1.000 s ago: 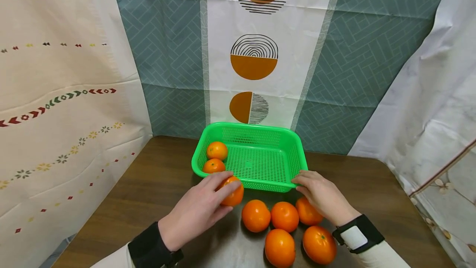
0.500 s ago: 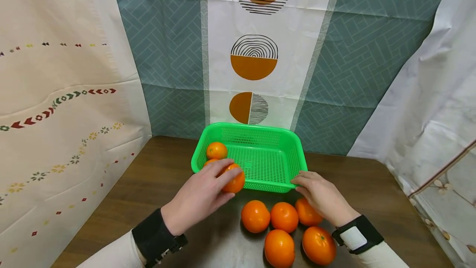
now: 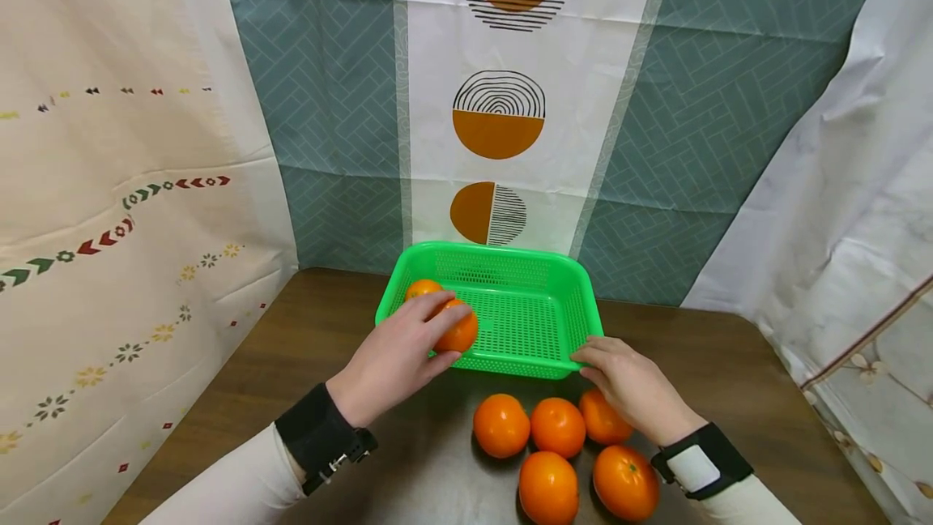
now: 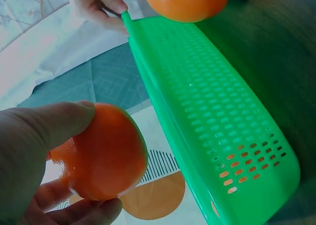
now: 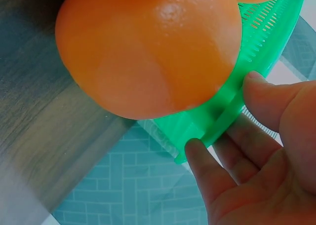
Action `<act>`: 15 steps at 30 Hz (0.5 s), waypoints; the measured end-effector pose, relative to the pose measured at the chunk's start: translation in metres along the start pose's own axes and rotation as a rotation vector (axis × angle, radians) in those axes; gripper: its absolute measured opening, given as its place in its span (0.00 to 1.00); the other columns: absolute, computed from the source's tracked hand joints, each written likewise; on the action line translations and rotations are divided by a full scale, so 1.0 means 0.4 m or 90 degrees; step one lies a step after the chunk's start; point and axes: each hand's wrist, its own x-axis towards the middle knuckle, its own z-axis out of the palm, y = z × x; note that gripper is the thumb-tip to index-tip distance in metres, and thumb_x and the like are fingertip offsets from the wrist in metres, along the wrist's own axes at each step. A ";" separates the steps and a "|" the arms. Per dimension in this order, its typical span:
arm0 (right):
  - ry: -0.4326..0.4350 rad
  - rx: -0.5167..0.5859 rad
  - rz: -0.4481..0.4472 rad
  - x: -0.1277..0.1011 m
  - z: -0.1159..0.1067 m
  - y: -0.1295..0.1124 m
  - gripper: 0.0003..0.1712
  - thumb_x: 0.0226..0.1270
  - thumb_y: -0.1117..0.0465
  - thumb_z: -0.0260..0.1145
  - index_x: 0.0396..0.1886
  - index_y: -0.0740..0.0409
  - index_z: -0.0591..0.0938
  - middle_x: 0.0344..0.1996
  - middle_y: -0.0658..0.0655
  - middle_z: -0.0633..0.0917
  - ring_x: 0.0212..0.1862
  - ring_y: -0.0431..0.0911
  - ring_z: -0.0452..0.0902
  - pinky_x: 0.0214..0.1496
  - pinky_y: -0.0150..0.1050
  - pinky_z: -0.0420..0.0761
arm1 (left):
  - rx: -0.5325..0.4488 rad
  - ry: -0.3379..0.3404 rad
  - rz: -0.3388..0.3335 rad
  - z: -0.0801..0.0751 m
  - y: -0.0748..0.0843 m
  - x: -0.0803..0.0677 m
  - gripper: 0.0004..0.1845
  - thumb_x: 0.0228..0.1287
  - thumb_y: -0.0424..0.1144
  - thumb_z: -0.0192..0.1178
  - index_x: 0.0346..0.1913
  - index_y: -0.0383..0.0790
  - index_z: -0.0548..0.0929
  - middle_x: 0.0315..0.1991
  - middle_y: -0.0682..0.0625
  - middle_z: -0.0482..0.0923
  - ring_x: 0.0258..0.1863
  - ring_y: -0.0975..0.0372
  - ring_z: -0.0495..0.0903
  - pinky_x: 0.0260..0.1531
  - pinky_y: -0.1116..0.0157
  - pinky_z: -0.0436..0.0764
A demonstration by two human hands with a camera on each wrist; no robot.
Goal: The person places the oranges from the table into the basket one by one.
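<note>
My left hand [image 3: 397,347] grips an orange [image 3: 457,326] above the near left part of a green plastic basket [image 3: 510,363]. Thumb and fingertips wrap the fruit in the left wrist view, where it appears apart from the basket wall. At the basket's near right corner, my right hand [image 3: 630,383] pinches the rim between thumb and fingers, as the right wrist view shows. Inside the basket at the left lies another orange [image 3: 423,288], partly covered by the left hand. Orange fruit also shows through the holes of the basket wall [image 4: 222,111] in the left wrist view.
Several oranges sit on the table in front of the basket, among them a left one [image 3: 501,425], a near one [image 3: 548,486] and one under the right wrist [image 3: 605,416]. A patterned cloth [image 3: 335,104] hangs behind the dark wooden table [image 3: 255,371].
My left hand has carried its orange up and away from me, from in front of the basket to over its near rim, covering more of the fruit inside. The right hand has stayed still.
</note>
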 end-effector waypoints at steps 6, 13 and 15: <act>-0.003 0.001 0.001 -0.002 0.000 0.001 0.14 0.62 0.66 0.75 0.48 0.53 0.88 0.50 0.54 0.84 0.59 0.51 0.78 0.57 0.51 0.80 | -0.004 0.000 0.003 0.004 -0.010 0.013 0.31 0.58 0.45 0.76 0.63 0.46 0.76 0.61 0.45 0.73 0.56 0.53 0.75 0.55 0.58 0.79; -0.003 0.002 0.002 0.001 -0.002 0.000 0.15 0.62 0.67 0.74 0.48 0.53 0.87 0.50 0.54 0.84 0.58 0.51 0.78 0.57 0.51 0.80 | -0.008 0.003 0.005 0.003 -0.018 0.034 0.31 0.59 0.45 0.75 0.63 0.46 0.76 0.62 0.44 0.72 0.55 0.52 0.74 0.53 0.58 0.79; -0.005 0.002 0.005 0.001 -0.002 0.000 0.15 0.62 0.67 0.74 0.48 0.53 0.87 0.51 0.54 0.84 0.59 0.52 0.78 0.57 0.52 0.80 | -0.012 0.001 0.002 0.004 -0.020 0.041 0.30 0.59 0.45 0.75 0.63 0.46 0.76 0.62 0.44 0.72 0.55 0.52 0.74 0.54 0.58 0.79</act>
